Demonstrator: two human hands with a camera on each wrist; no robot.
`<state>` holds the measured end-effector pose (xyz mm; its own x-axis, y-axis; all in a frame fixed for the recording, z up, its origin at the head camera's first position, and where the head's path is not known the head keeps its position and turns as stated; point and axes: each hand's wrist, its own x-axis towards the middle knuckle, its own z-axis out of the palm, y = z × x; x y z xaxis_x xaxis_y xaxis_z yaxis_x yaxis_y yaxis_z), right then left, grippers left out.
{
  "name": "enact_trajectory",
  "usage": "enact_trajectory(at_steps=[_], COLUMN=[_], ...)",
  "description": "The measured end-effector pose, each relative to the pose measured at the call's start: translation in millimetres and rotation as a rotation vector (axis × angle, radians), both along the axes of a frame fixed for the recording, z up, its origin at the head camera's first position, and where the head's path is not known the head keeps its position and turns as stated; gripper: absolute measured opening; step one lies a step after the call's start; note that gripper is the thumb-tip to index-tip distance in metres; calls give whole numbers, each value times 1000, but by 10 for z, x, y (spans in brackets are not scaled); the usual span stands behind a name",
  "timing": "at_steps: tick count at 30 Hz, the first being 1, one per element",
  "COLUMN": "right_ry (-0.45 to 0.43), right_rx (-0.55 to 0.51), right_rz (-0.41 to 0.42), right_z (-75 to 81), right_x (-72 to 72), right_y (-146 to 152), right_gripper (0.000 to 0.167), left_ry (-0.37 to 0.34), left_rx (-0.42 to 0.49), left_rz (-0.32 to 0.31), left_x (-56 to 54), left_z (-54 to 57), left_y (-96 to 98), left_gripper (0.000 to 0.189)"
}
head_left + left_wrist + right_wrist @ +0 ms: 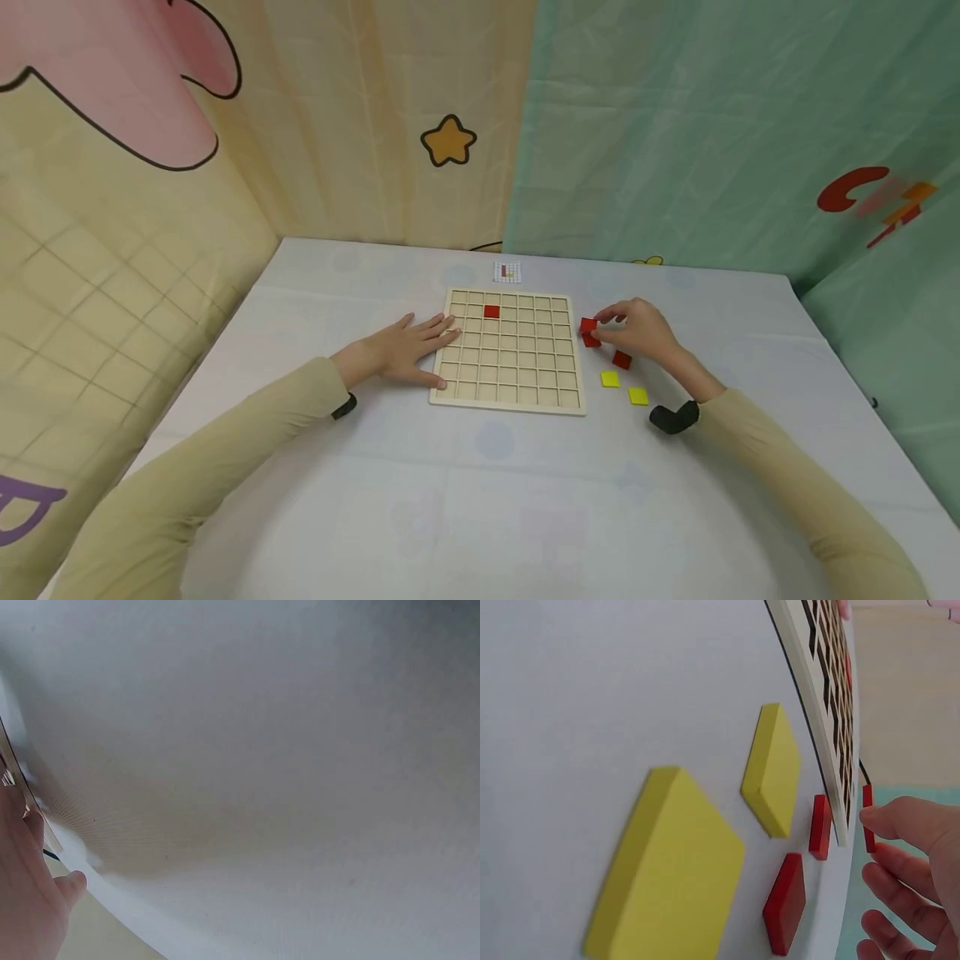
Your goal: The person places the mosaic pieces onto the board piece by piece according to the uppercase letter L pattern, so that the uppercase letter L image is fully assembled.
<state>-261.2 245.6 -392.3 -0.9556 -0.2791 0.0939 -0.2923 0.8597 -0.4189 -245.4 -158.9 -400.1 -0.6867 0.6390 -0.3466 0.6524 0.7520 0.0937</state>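
Observation:
My left hand (408, 348) lies with fingers spread on the left edge of a wooden grid board (508, 411). One red square tile (491, 312) sits in a cell near the board's top. Just off the board's right side, my right hand (637, 329) pinches a red tile (868, 818) between thumb and fingers, lifted above the table. Below it on the table lies a second red tile (820, 827), close to the board's edge. A third red tile (785, 904) and two yellow tiles, one nearer the board (772, 771) and one farther (667, 870), lie close by.
A small printed card (507, 272) with a grid pattern lies behind the board. The white table (495, 508) backs onto a patterned curtain (390, 108). Black wrist straps (674, 417) sit at both cuffs.

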Motion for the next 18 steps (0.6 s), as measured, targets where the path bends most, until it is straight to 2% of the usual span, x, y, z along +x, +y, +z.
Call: enact_trajectory(at_steps=[9, 18], right_ry=[36, 2], right_rx=[-41, -77], right_rz=[77, 119], right_z=[25, 48], right_x=[-101, -192], right_y=[-299, -681], right_gripper=[31, 31], left_ry=[0, 6], left_rx=[28, 27], left_rz=[-11, -11], left_x=[2, -10], left_z=[-3, -25], left_y=[-21, -32], left_gripper=[94, 94])
